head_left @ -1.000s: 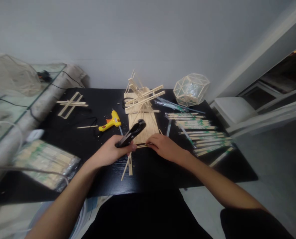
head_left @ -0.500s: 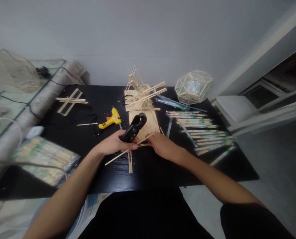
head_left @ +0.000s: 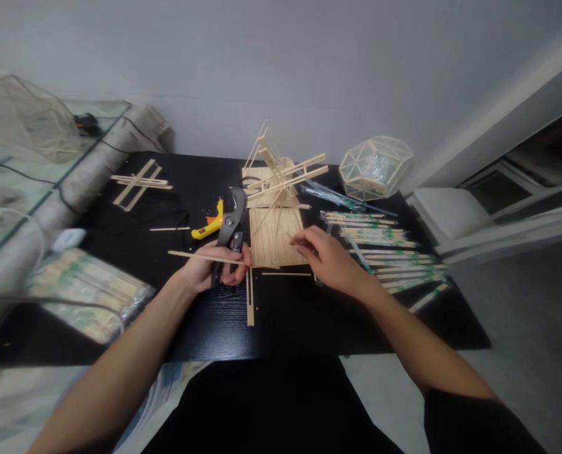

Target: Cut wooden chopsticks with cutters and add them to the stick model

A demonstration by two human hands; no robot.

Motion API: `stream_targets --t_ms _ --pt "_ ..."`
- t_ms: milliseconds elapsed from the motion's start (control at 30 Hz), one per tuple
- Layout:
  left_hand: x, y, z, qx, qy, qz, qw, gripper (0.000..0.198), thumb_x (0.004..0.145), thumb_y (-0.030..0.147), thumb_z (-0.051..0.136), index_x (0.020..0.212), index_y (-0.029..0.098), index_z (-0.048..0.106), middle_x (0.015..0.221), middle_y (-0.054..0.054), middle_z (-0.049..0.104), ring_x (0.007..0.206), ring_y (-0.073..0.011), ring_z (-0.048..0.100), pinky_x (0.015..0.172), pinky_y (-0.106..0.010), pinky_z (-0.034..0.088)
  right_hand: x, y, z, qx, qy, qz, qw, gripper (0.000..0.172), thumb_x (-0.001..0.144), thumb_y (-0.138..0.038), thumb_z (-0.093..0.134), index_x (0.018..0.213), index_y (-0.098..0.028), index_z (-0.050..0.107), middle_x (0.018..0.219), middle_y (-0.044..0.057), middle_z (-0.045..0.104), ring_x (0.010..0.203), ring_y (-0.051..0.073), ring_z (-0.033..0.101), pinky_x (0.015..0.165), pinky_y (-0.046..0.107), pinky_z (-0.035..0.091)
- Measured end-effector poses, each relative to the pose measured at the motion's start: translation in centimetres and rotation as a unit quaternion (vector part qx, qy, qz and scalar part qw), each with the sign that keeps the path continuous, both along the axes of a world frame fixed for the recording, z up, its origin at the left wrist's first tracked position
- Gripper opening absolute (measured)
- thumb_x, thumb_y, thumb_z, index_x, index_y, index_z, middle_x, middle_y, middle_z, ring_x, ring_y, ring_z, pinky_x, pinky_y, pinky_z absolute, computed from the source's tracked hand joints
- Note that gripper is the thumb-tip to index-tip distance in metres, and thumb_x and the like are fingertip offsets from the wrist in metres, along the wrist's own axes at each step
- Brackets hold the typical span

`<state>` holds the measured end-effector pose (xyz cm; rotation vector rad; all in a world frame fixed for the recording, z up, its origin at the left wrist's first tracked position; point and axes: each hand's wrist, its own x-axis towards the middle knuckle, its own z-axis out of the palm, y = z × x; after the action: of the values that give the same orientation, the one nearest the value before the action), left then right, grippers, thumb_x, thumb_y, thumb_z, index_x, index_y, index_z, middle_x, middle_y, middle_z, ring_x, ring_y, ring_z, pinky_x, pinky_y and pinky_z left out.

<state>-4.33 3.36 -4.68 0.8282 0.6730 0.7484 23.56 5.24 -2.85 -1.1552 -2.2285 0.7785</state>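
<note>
My left hand (head_left: 214, 270) is closed around the handles of black cutting pliers (head_left: 229, 227), whose head points up and away. The same hand also pins a long wooden stick (head_left: 200, 256) that lies crosswise, sticking out to the left. My right hand (head_left: 325, 257) hovers over the right edge of a flat mat of wooden sticks (head_left: 274, 238), fingers loosely curled, thumb and forefinger near each other; whether they hold anything I cannot make out. A loose stick (head_left: 285, 273) lies on the black table (head_left: 285, 315) between the hands. A few sticks (head_left: 250, 302) lie below the left hand.
Behind the mat stands a stick structure (head_left: 275, 176). A yellow glue gun (head_left: 209, 224) lies left of the pliers. Wrapped chopsticks (head_left: 385, 252) lie in rows at right, a geodesic stick ball (head_left: 375, 167) behind them. A bagged bundle (head_left: 82, 293) sits at left, a stick cross (head_left: 139, 183) far left.
My left hand turned the pliers upright and now holds the long stick crosswise. My right hand let go of that stick and moved right, over the mat's edge.
</note>
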Motion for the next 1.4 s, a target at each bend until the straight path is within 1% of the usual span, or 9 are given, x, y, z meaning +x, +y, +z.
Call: stream_targets --t_ms 100,167,433,600,733,833,1067,1200,1400 --pt "0.5 -0.1 0.2 -0.005 0.005 0.024 1.0 0.023 0.065 0.027 0.076 0.079 0.009 0.075 0.062 -0.011 0.073 0.039 -0.0111 0.049 0.042 -0.026 0.038 -0.7 -0.1 0.6 -0.045 0.075 0.002 0.996 0.003 0.098 -0.022 0.06 0.097 -0.021 0.063 0.101 0.006 0.072 0.088 0.019 0.069 0.08 0.033 0.057" --pt "1.0 -0.2 0.2 0.004 0.016 0.031 0.999 0.025 0.064 0.024 0.079 0.083 0.009 0.076 0.066 -0.011 0.075 0.04 -0.0105 0.051 0.042 -0.024 0.038 -1.4 -0.4 0.5 -0.082 0.115 0.021 0.99 0.005 0.098 -0.025 0.062 0.099 -0.021 0.065 0.101 0.005 0.075 0.09 0.019 0.072 0.084 0.034 0.059" --pt "4.1 0.2 1.2 0.123 0.117 0.112 0.979 0.026 0.077 0.032 0.085 0.085 0.012 0.07 0.065 -0.004 0.072 0.041 -0.0064 0.051 0.041 -0.02 0.036 -2.3 -0.1 -1.9 -0.169 0.23 0.019 0.958 0.016 0.088 -0.034 0.077 0.093 -0.021 0.069 0.096 0.004 0.079 0.093 0.021 0.077 0.092 0.039 0.06" --pt "6.0 0.5 1.7 0.17 0.143 0.108 0.969 0.027 0.08 0.033 0.083 0.087 0.014 0.066 0.064 -0.003 0.071 0.042 -0.0071 0.053 0.041 -0.02 0.038 -2.1 0.0 -2.8 -0.212 0.293 0.002 0.932 0.025 0.081 -0.039 0.083 0.091 -0.021 0.068 0.089 0.003 0.08 0.088 0.021 0.078 0.089 0.038 0.062" --pt "6.8 0.5 1.6 0.191 0.165 0.119 0.96 0.029 0.08 0.037 0.083 0.088 0.015 0.066 0.063 -0.001 0.069 0.042 -0.0073 0.052 0.042 -0.021 0.04 -2.0 0.2 -3.4 -0.197 0.32 0.004 0.927 0.028 0.079 -0.042 0.085 0.094 -0.022 0.071 0.091 0.003 0.08 0.088 0.021 0.079 0.091 0.04 0.063" --pt "6.9 0.4 1.5 0.234 0.192 0.17 0.938 0.031 0.076 0.035 0.087 0.09 0.014 0.069 0.067 0.0 0.068 0.049 -0.0078 0.054 0.046 -0.021 0.043 -1.8 0.4 -4.0 -0.184 0.34 0.008 0.922 0.029 0.081 -0.043 0.084 0.098 -0.022 0.075 0.095 0.003 0.081 0.09 0.021 0.079 0.095 0.041 0.062" --pt "6.4 0.5 1.5 0.312 0.239 0.282 0.875 0.026 0.082 0.037 0.081 0.094 0.015 0.074 0.077 -0.002 0.072 0.057 -0.0099 0.059 0.057 -0.024 0.049 -1.6 0.3 -4.4 -0.096 0.26 -0.002 0.961 0.026 0.088 -0.042 0.079 0.099 -0.019 0.08 0.096 0.005 0.081 0.088 0.021 0.077 0.085 0.035 0.063" --pt "6.2 0.3 0.9 0.384 0.279 0.277 0.836 0.019 0.085 0.035 0.078 0.085 0.017 0.073 0.086 -0.004 0.074 0.079 -0.0165 0.069 0.075 -0.028 0.056 -1.7 0.2 -4.7 -0.06 0.243 0.015 0.968 0.022 0.091 -0.039 0.076 0.097 -0.018 0.079 0.092 0.005 0.08 0.083 0.019 0.075 0.076 0.029 0.061" --pt "6.2 -0.1 -0.2 0.415 0.314 0.243 0.819 0.015 0.09 0.033 0.073 0.09 0.018 0.072 0.087 -0.004 0.072 0.071 -0.0147 0.066 0.071 -0.029 0.055 -1.7 0.1 -5.5 -0.045 0.244 0.033 0.968 0.019 0.093 -0.035 0.074 0.101 -0.019 0.078 0.096 0.006 0.079 0.086 0.018 0.074 0.078 0.031 0.063"
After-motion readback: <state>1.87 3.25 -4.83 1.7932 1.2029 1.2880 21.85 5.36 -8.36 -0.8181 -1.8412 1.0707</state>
